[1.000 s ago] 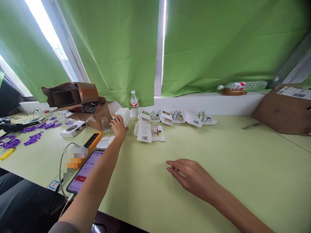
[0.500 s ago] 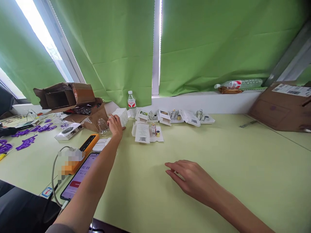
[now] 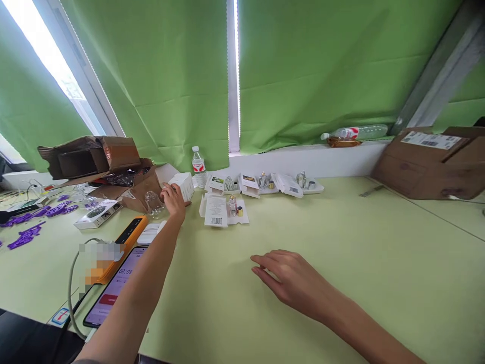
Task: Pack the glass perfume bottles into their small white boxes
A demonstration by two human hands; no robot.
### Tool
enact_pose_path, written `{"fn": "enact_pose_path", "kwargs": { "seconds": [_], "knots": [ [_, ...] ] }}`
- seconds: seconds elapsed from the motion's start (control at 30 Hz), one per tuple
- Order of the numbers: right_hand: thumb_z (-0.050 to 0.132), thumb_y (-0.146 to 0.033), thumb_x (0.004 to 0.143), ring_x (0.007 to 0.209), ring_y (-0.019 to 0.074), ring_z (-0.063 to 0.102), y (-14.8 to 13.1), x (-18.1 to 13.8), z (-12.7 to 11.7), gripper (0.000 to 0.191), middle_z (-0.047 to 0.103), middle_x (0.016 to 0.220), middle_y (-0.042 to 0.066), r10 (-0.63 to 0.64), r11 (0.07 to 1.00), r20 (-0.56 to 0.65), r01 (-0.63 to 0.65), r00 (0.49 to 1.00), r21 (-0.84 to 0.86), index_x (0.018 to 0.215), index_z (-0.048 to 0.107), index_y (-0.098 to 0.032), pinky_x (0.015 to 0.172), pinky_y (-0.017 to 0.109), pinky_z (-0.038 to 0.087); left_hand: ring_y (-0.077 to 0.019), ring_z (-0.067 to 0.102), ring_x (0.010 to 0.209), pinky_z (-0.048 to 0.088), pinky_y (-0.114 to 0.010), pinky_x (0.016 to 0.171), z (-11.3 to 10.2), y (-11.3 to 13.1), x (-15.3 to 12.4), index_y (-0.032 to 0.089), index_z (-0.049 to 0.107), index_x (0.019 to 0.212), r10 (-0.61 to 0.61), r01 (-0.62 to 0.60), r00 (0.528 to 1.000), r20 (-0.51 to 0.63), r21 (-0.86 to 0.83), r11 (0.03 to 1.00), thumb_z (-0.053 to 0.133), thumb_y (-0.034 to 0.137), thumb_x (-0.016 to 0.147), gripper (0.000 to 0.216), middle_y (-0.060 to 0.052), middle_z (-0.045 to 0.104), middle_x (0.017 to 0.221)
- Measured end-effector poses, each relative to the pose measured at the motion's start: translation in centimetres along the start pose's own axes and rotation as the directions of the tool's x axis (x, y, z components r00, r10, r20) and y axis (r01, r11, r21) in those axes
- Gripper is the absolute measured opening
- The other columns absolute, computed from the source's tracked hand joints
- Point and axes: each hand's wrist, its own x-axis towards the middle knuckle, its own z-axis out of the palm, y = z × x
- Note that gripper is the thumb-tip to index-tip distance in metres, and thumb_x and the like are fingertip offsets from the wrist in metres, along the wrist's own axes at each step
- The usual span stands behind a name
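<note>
My left hand (image 3: 175, 200) reaches to the back left of the table, its fingers and thumb against the near side of a white box (image 3: 185, 184); part of the grip is hidden. Closer to me, my right hand (image 3: 282, 275) hovers over the tabletop with fingers stretched and thumb apart, holding nothing. Between the hands and the wall lies an opened white carton (image 3: 215, 211) with a small glass perfume bottle (image 3: 232, 206) and a gold cap (image 3: 240, 211) on its tray. Behind it stand more opened cartons (image 3: 250, 186) with similar bottles (image 3: 301, 178).
A water bottle (image 3: 198, 167) stands behind the white box. Cardboard boxes (image 3: 121, 151) fill the back left, another carton (image 3: 409, 167) the right. Near my left forearm lie a phone (image 3: 113, 293), an orange power strip (image 3: 131, 232) and a cable (image 3: 71, 283). Purple pieces (image 3: 26, 235) lie far left.
The whole view has shifted, so most things appear slightly further left. Both hands keep nearly the same positions over the table, the left still at the white box.
</note>
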Motion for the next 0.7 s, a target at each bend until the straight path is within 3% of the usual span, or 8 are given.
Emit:
{"fn": "enact_pose_path", "kwargs": {
  "seconds": [0.23,0.4,0.57,0.7],
  "knots": [
    [0.038,-0.032,0.098,0.068,0.0194,0.064,0.6,0.4,0.1,0.030,0.068,0.075,0.005,0.041,0.998,-0.001,-0.041,0.999,0.051,0.101,0.066,-0.021,0.063,0.030,0.042,-0.0528,0.023,0.131,0.026,-0.060,0.097,-0.2,-0.4,-0.6,-0.004,0.025,0.140,0.001,-0.004,0.999,-0.034,-0.085,0.996,0.047,0.068,0.081,0.095,-0.039,0.014,0.148],
    [0.038,-0.035,0.098,0.065,0.0189,0.062,1.4,0.6,0.2,0.032,0.067,0.072,0.005,0.097,0.989,0.017,-0.099,0.995,0.112,0.096,0.067,-0.022,0.061,0.028,0.039,-0.0507,0.016,0.136,0.015,-0.063,0.105,-1.1,-0.8,-1.4,-0.009,0.023,0.141,0.045,-0.059,0.995,-0.084,-0.178,0.982,0.050,0.063,0.082,0.097,-0.039,0.012,0.148],
    [0.039,-0.037,0.096,0.065,0.0192,0.060,1.9,0.9,0.3,0.033,0.066,0.071,0.005,0.145,0.975,0.041,-0.150,0.989,0.163,0.089,0.067,-0.022,0.062,0.029,0.037,-0.0387,0.010,0.142,0.010,-0.053,0.112,-2.9,-0.8,-2.9,0.005,0.023,0.146,0.146,-0.176,0.982,-0.117,-0.309,0.935,0.049,0.047,0.088,0.076,-0.022,0.012,0.156],
    [0.038,-0.035,0.096,0.060,0.0174,0.055,2.0,1.0,0.3,0.034,0.062,0.065,0.003,0.157,0.975,0.056,-0.164,0.986,0.149,0.078,0.064,-0.022,0.059,0.028,0.033,-0.0378,0.024,0.139,0.019,-0.052,0.110,-3.9,0.7,-4.7,0.009,0.035,0.139,0.113,-0.143,0.989,-0.093,-0.455,0.879,0.043,0.036,0.091,0.056,-0.022,0.027,0.151]
  ]
}}
